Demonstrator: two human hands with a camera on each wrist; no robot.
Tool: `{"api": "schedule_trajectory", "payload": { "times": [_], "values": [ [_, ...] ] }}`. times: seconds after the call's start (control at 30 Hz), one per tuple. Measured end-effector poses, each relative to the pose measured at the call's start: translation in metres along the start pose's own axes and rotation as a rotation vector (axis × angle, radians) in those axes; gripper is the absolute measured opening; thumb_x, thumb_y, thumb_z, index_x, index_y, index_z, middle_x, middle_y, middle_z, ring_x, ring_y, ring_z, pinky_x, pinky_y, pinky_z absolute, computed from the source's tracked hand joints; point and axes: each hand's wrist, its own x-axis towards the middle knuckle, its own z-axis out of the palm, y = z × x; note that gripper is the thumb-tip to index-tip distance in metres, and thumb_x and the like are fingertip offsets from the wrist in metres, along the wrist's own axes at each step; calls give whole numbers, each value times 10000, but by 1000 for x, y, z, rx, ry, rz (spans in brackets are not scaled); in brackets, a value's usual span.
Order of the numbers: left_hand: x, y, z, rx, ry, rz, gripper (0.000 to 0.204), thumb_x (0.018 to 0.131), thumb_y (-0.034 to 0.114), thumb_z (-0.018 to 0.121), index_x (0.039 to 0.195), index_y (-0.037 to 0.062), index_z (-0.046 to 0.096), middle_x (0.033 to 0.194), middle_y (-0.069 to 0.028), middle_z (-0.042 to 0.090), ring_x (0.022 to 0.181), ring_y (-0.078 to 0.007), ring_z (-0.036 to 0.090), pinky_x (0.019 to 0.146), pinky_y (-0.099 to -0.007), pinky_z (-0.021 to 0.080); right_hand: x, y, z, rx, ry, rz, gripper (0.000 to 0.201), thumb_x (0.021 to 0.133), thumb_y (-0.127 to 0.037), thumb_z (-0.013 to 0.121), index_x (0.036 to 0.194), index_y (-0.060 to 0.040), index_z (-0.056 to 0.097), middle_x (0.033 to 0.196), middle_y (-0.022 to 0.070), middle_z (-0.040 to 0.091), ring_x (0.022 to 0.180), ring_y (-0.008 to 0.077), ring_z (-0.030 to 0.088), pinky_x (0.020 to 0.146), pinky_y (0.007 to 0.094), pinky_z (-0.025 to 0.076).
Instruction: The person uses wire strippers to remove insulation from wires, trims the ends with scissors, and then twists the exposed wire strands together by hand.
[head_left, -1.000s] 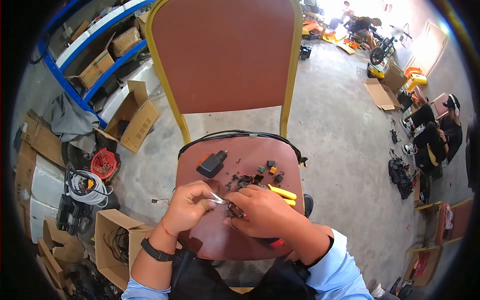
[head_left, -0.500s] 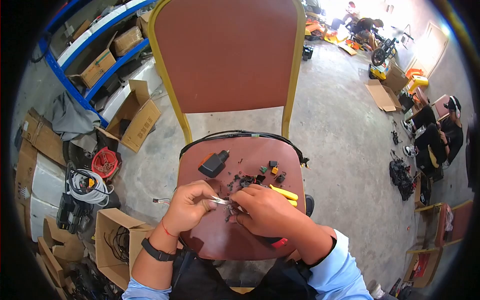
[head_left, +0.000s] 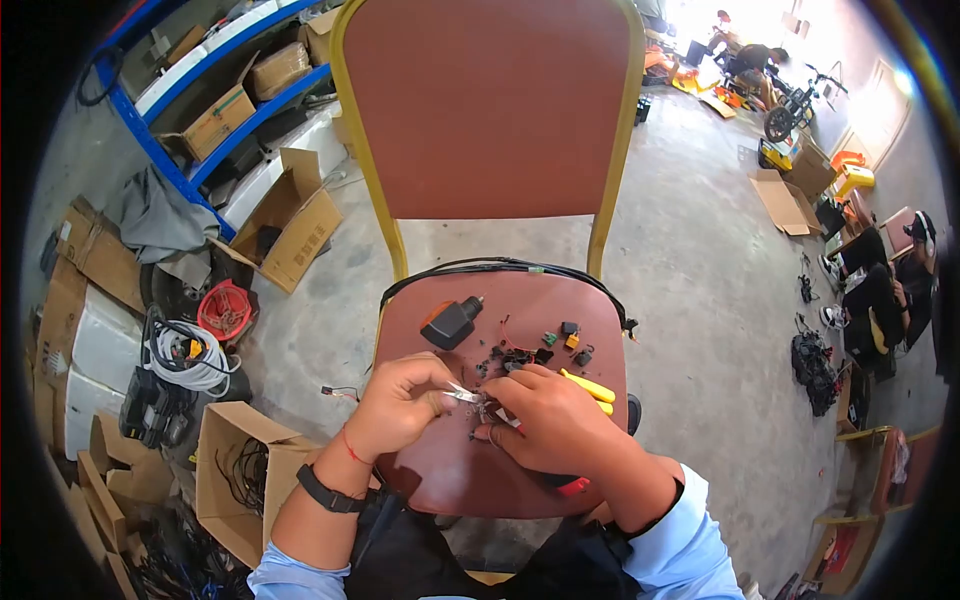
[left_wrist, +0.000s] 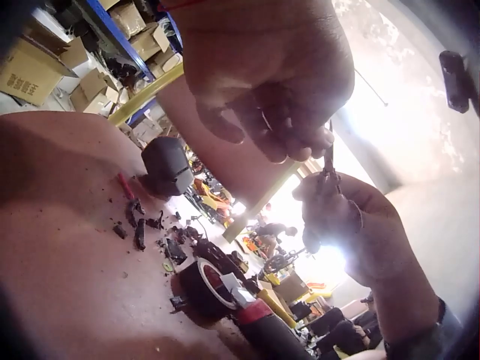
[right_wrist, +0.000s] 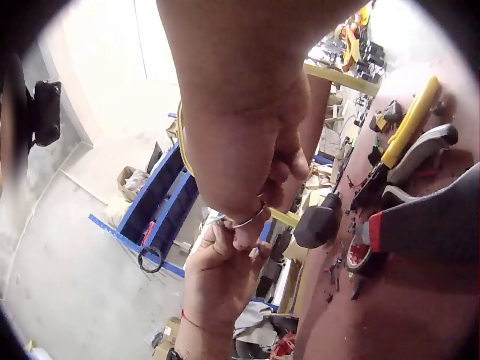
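Above the seat [head_left: 420, 480], my left hand [head_left: 405, 405] pinches a small silver metal piece [head_left: 462, 394] between thumb and fingers. My right hand [head_left: 550, 420] meets it, its curled fingers gripping a small part at the other end, mostly hidden. In the left wrist view, my left hand [left_wrist: 270, 75] and right hand [left_wrist: 356, 229] join at a thin dark piece [left_wrist: 328, 161]. In the right wrist view, my right hand [right_wrist: 247, 157] covers most of the part, with my left hand [right_wrist: 217, 274] below.
On the seat lie a black-and-orange object [head_left: 452, 322], yellow-handled pliers [head_left: 590, 388], small connectors [head_left: 572, 341] and dark scraps [head_left: 515, 358]. A tape roll [left_wrist: 202, 289] shows beside a red-and-black handle [left_wrist: 270, 330]. Cable loops [head_left: 500, 264] cross the seat's back edge. Boxes [head_left: 290, 235] stand left.
The head view has shifted, so the chair and hands appear farther right. Both hands remain together, with the silver piece still pinched. A thin red wire among the scraps shows more clearly.
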Motion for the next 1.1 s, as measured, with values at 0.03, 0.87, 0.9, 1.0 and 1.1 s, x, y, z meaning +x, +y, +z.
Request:
{"api": "schedule_trajectory", "payload": {
  "times": [0.03,0.87,0.9,1.0,1.1],
  "values": [
    [0,1,1,3,5,-1,114,844,-93,707,928,-15,711,894,-75,686,800,-155,635,720,-299,507,0,0,0,3,20,-12,372,814,-208,780,1138,-56,676,944,143,677,949,351,660,838,451,538],
    [0,9,-1,128,-14,25,92,855,-43,731,938,-3,725,890,-81,676,822,-185,647,766,-318,514,-2,-3,-5,-22,31,-3,269,810,-138,758,1060,-63,695,925,137,692,917,351,672,820,453,539],
    [0,12,-1,133,-21,33,89,859,-40,731,940,-4,724,889,-80,675,825,-183,647,769,-319,515,-2,-4,-5,-14,32,12,256,809,-130,757,1050,-69,698,934,130,693,914,346,670,826,449,536],
    [0,14,-2,132,-38,43,81,867,-35,729,943,-6,722,892,-78,673,833,-178,645,777,-317,516,-2,-7,-9,-10,-3,34,276,800,-110,753,1068,-68,704,952,127,701,923,341,675,831,448,540],
    [0,13,-4,111,-45,37,78,871,-33,728,944,-6,721,897,-76,670,842,-174,645,781,-313,516,-1,-5,-8,27,-15,46,314,814,-122,763,1118,-69,710,962,126,704,929,344,675,832,447,540]
  ]
}}
